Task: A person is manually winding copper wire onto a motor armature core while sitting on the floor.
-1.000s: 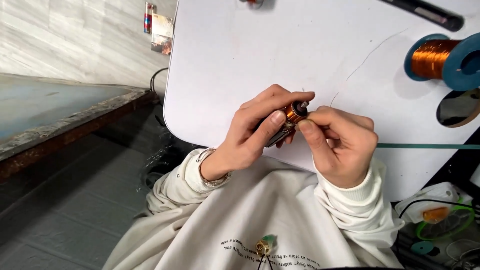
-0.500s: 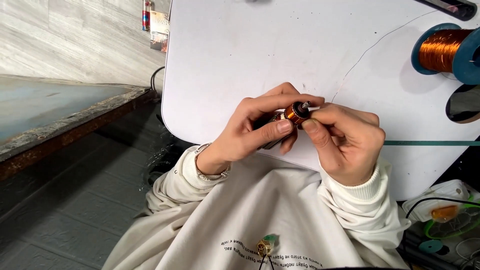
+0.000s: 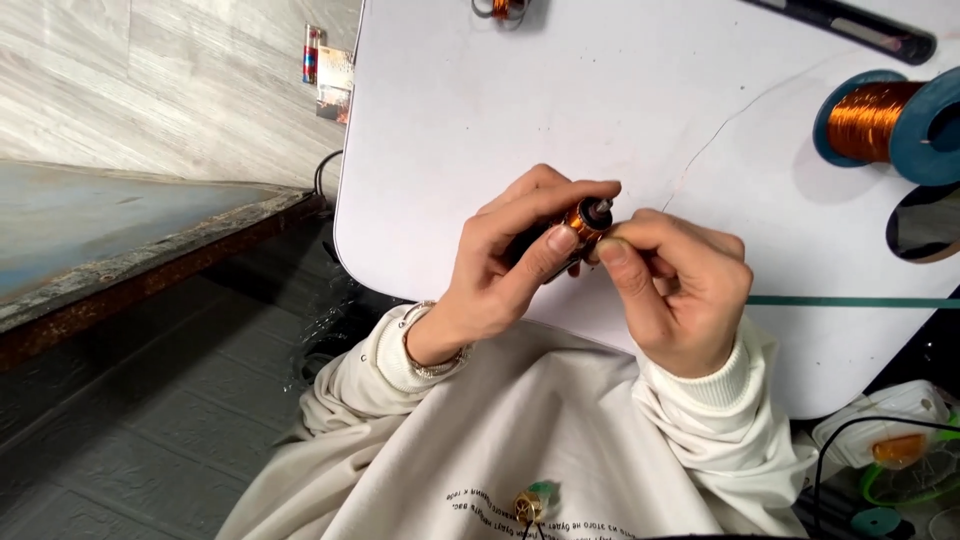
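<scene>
Copper-wound small cylindrical coil (image 3: 584, 218), light but fragile, was pinched by my left hand (image 3: 505, 268); my right hand (image 3: 680, 290) gripped its end.

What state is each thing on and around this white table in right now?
Small copper-wound coil: pinched between both hands.
Left hand: closed on the coil.
Right hand: fingertips gripping the coil's end.
Blue-flanged spool of copper wire: lying on its side, partly full.
White table: flat, thin wire trailing across.
</scene>
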